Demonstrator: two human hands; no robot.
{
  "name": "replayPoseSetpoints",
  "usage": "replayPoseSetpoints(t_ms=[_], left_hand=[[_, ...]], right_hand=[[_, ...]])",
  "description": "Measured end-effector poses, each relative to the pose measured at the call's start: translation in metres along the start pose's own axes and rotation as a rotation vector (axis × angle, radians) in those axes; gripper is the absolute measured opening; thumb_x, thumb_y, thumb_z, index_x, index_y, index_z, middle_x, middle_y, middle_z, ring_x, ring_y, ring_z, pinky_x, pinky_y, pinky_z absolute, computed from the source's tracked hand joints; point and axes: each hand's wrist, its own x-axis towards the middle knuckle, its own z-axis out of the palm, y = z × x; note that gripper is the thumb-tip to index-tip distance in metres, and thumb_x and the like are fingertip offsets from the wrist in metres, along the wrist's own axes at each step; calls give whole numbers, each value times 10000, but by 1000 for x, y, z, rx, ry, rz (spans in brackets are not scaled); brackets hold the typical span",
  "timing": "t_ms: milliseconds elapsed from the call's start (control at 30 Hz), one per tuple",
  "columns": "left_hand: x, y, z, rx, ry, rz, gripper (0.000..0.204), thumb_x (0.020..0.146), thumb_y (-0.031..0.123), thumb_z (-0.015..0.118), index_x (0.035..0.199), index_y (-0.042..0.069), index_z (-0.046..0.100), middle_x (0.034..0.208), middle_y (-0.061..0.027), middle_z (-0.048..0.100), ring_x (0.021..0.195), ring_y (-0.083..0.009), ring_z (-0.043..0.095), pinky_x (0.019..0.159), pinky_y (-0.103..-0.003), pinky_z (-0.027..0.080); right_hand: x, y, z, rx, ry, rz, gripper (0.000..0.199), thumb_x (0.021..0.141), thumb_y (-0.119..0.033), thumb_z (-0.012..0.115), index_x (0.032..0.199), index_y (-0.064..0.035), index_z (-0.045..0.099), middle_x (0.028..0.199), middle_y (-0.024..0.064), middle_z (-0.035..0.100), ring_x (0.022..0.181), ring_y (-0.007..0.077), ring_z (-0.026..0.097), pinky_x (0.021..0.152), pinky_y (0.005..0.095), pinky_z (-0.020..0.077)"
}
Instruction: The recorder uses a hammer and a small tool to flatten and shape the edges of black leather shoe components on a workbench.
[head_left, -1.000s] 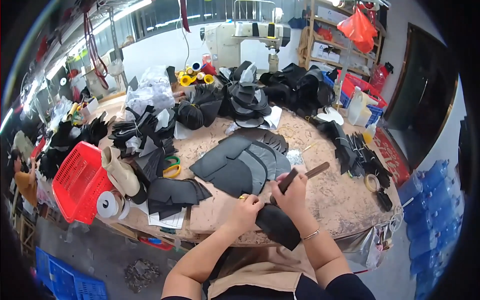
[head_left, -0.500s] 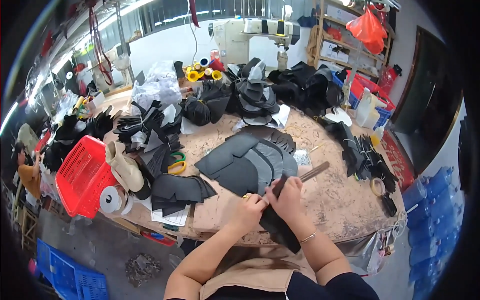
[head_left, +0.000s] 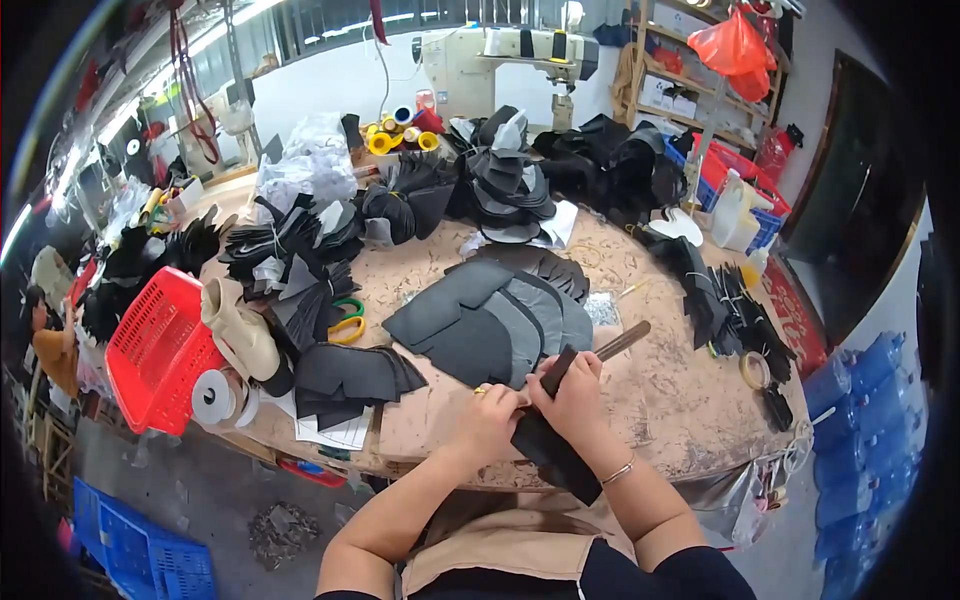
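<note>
A limp black cut piece of material hangs between my hands at the table's front edge. My right hand is closed around its upper part, and a long flat brownish strip-like tool sticks out beyond those fingers. My left hand, with a ring on a finger, pinches the left edge of the black piece. Just beyond my hands lies a fanned stack of black and grey cut pieces. Left of it are a smaller black stack and yellow-handled scissors.
A beige boot, a white tape roll and a red basket stand at the left. Dark bundles line the back before a sewing machine. Blue water jugs pile up at the right; a blue crate lies on the floor.
My left hand has shifted slightly left and down along the black piece. My right hand keeps its hold, and the view has moved slightly.
</note>
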Motion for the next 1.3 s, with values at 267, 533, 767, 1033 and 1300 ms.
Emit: replayPoseSetpoints(t_ms=[267, 533, 767, 1033, 1300], left_hand=[[-12, -2, 0, 119, -20, 96, 249, 701, -1, 634, 937, 71, 664, 928, -91, 608, 926, -315, 589, 810, -397, 497], [-11, 0, -5, 56, 7, 18, 236, 691, -8, 631, 916, 57, 662, 935, -100, 584, 827, -303, 603, 715, -381, 508], [-19, -1, -1, 110, 36, 45, 205, 740, -9, 657, 932, 62, 674, 890, -103, 580, 765, -303, 604, 667, -379, 503], [-24, -7, 5, -73, 70, -46, 162, 796, 22, 665, 952, 66, 667, 888, -127, 583, 791, -337, 615, 668, -405, 512], [-34, -2, -11, -19, -12, -65, 159, 784, 50, 669, 943, 63, 658, 876, -133, 579, 799, -331, 612, 685, -405, 513]], right_hand=[[16, -11, -12, 42, 33, -36, 240, 725, -195, 784, 818, -81, 594, 811, 41, 603, 842, 279, 555, 883, 405, 379], [5, -1, 8, 13, 36, -39, 233, 718, -201, 784, 832, -91, 613, 794, 60, 590, 831, 288, 544, 876, 410, 382], [7, -20, -10, 56, 80, -73, 233, 732, -200, 783, 848, -85, 616, 804, 54, 591, 824, 274, 555, 869, 414, 384], [10, -24, -10, 35, 81, -82, 202, 726, -176, 782, 807, -86, 619, 768, 37, 585, 803, 270, 550, 878, 411, 386], [9, -22, 3, 41, -43, -112, 184, 728, -168, 778, 796, -93, 625, 755, 28, 602, 795, 266, 557, 872, 392, 389]])
